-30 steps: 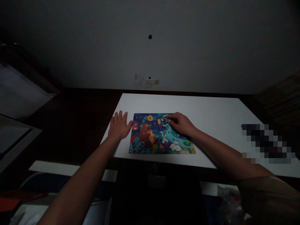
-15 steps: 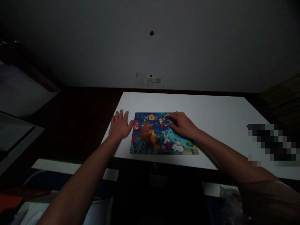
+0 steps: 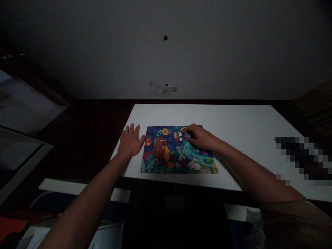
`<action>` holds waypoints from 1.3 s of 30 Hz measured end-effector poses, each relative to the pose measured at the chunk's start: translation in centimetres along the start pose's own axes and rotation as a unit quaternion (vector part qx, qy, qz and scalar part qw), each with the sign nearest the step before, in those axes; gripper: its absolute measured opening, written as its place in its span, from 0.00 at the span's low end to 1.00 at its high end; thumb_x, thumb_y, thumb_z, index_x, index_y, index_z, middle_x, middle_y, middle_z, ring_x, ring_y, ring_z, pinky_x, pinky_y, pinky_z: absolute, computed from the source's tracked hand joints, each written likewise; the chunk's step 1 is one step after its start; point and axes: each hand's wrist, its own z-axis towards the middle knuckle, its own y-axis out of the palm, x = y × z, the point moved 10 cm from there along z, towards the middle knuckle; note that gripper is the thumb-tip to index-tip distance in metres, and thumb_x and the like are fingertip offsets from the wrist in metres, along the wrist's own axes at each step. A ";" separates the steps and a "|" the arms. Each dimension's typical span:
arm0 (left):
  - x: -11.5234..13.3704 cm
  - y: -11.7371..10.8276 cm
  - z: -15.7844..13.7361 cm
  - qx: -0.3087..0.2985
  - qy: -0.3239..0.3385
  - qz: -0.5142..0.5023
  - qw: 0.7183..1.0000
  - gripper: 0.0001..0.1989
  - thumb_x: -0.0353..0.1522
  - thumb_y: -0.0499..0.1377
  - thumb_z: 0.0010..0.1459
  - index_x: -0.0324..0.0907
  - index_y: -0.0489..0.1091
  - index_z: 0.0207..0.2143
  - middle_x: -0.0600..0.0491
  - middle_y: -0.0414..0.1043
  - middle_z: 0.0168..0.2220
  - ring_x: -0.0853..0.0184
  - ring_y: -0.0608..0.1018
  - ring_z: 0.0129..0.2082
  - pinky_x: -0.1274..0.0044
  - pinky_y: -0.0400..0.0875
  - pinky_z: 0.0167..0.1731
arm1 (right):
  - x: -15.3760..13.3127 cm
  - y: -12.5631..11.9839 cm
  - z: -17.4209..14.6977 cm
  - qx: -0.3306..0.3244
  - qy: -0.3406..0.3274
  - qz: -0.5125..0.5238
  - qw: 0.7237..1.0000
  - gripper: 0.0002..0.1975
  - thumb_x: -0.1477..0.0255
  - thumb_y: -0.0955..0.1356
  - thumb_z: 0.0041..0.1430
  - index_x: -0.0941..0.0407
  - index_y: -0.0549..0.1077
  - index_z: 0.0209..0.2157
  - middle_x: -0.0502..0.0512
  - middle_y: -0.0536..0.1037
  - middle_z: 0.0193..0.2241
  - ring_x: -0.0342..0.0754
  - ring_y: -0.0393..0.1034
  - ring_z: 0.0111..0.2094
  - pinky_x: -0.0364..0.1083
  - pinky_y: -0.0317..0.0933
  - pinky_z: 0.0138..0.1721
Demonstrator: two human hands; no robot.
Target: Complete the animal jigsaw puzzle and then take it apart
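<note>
The white tabletop (image 3: 233, 131) carries one thing, a colourful jigsaw puzzle (image 3: 178, 152) lying flat toward the near left corner, its near side running just inside the tabletop's near edge and its left side close to the left edge. It looks thin, light and stiff as a sheet only while it lies flat — judged from its loose-jointed make, lifting it by one side would likely let it sag and come apart, so it is better pressed down or slid than picked up. Its printed face looks smooth, so it may skate on the tabletop unless something steadies it. The left hand (image 3: 129, 141) lies flat and spread on the tabletop, palm down, its thumb side touching the puzzle's left edge and holding nothing. The right hand (image 3: 199, 137) rests on the puzzle's far right part, fingers curled with the fingertips (image 3: 187, 135) set beside a small pale patch (image 3: 178, 135) — possibly a gap or a loose piece, the light is too dim to say. Whether that grip is pinching a piece or only pressing down cannot be told.
</note>
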 end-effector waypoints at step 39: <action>0.2 0.0 0.2 0.007 -0.003 -0.059 0.998 0.42 0.52 0.46 0.86 0.40 0.55 0.90 0.37 0.44 0.92 0.41 0.50 0.91 0.52 0.47 0.87 | 1.0 -0.7 -0.2 0.111 -0.005 0.053 0.992 0.15 0.65 0.73 0.77 0.49 0.89 0.58 0.61 0.93 0.51 0.65 0.82 0.55 0.61 0.71 0.64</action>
